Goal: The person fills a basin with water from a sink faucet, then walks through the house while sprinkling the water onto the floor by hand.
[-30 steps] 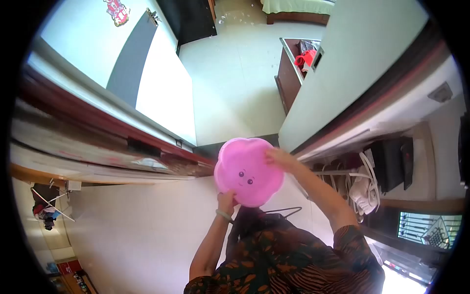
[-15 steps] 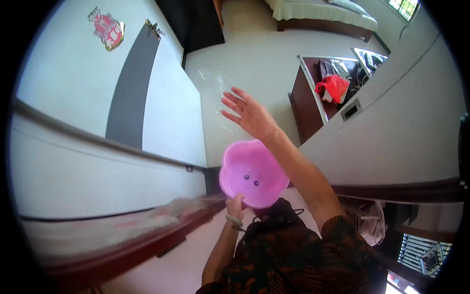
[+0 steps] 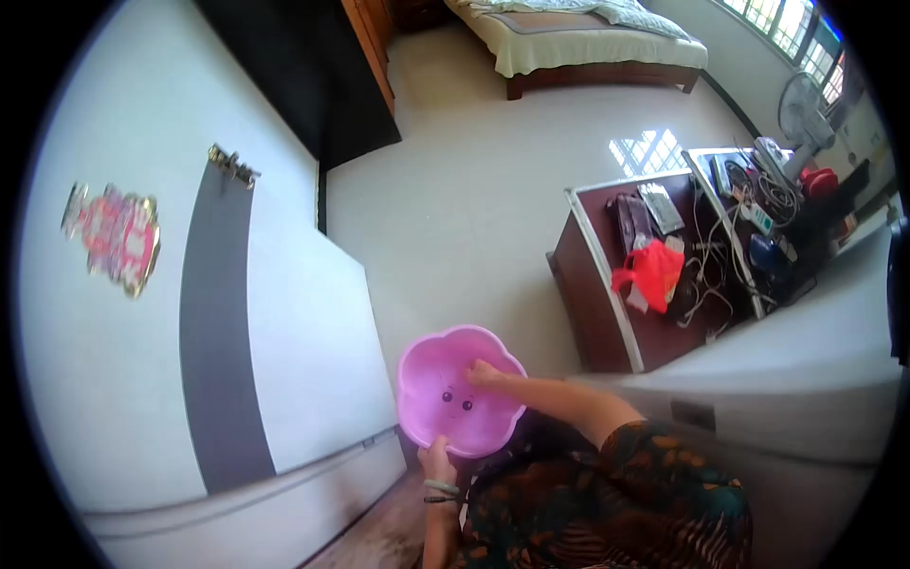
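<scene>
My left hand (image 3: 437, 462), with bangles at the wrist, grips the near rim of a pink scalloped basin (image 3: 424, 365). Two dark cartoon eyes mark the basin's floor. Reaching over the right side, my right hand (image 3: 482, 373) is down inside the basin. Its fingers look bunched together, and their tips and anything in them are hidden. Whether the basin holds water cannot be made out. A patterned dark garment covers my body just below the basin.
A white door (image 3: 313, 341) with a grey stripe stands at left. To the right, a brown cabinet (image 3: 607, 318) carries a red plastic bag (image 3: 652, 275) and cables. Pale tiled floor (image 3: 455, 209) leads to a bed (image 3: 607, 76) at the back; a fan (image 3: 804, 109) stands at right.
My right hand, spread open in the air over the floor before, has come down into the basin. Splashes seen in the air no longer show. The view has moved forward through the doorway.
</scene>
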`<state>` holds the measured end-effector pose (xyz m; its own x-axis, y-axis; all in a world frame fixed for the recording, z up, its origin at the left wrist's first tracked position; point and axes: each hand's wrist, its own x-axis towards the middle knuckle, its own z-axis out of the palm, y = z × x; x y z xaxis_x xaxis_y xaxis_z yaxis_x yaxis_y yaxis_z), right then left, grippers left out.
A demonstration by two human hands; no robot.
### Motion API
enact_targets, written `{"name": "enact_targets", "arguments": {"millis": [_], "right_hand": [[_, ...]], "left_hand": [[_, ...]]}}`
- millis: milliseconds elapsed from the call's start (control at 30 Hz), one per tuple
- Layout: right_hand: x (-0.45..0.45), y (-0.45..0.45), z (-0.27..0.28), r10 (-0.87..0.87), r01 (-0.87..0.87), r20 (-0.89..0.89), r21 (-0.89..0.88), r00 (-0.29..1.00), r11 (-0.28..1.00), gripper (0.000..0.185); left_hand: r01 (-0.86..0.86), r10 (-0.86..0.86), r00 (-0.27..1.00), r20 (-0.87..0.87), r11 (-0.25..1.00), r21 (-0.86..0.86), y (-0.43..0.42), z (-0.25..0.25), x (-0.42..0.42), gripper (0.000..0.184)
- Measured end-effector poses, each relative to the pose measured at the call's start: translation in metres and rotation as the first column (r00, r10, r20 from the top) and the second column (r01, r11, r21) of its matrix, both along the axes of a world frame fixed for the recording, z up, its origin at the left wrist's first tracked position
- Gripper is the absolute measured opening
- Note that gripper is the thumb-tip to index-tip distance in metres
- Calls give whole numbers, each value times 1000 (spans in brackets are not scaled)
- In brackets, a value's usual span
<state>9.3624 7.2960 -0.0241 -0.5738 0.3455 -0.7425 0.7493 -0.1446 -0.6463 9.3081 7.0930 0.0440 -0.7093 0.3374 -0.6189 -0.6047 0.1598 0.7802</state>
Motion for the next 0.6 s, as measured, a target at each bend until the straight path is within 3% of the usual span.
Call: {"name": "enact_targets", "arguments": {"millis": [33, 67, 100, 133, 167, 200, 233, 267, 333, 367, 433, 467, 533, 600], "right_hand": [[-7, 12, -10, -196, 196, -39, 14, 980, 980, 31], [-15, 23, -21, -383, 385, -77, 12, 921, 923, 29], [-29, 51, -46, -667, 428, -133, -672, 733, 604, 25], [-40, 81, -68, -857, 116, 63, -993, 511, -4, 22], [-37, 122, -1, -931, -196, -89, -981, 355, 19, 17], [-40, 168, 31, -964, -140, 83, -983, 254, -121, 20], [-26, 215, 67, -991, -184, -136, -974, 11, 132, 19], [-4, 256, 102, -977, -362, 90, -932, -195, -13, 22], [28, 297, 177, -834, 56, -178, -983, -522, 174, 22], [33, 312, 160, -825, 60, -177, -983, -537, 172, 22], [36, 341, 105, -907, 309, -399, -886, -133, 345, 20], [27, 341, 98, -921, 374, -389, -850, 29, 371, 19], [4, 333, 99, -856, 358, -407, -784, 319, 506, 24], [-27, 319, 96, -807, 409, -420, -706, 416, 578, 24]], "left_hand": [[2, -3, 1000, -13, 999, -37, 24, 7, -3, 33], [48, -49, 999, -25, 999, -14, 33, -16, -15, 30], [53, -54, 998, -24, 998, -30, 54, -12, -24, 30], [78, -78, 996, -31, 997, -3, 74, -7, -31, 29], [107, -106, 994, -35, 994, 22, 94, -3, -37, 29], [105, -103, 994, -46, 994, 37, 113, -2, -45, 28], [120, -118, 992, -46, 992, 29, 132, 4, -52, 28], [114, -111, 993, -45, 991, 71, 152, 9, -59, 28], [139, -141, 990, 9, 985, 101, 177, 0, -77, 30], [157, -159, 987, 10, 983, 99, 190, 3, -84, 30], [162, -172, 980, 96, 982, 98, 231, 14, -98, 32], [180, -187, 977, 101, 981, 73, 252, 28, -100, 31], [233, -240, 966, 93, 969, 80, 279, 18, -122, 30], [268, -276, 959, 61, 956, 118, 309, 17, -140, 28]]}}
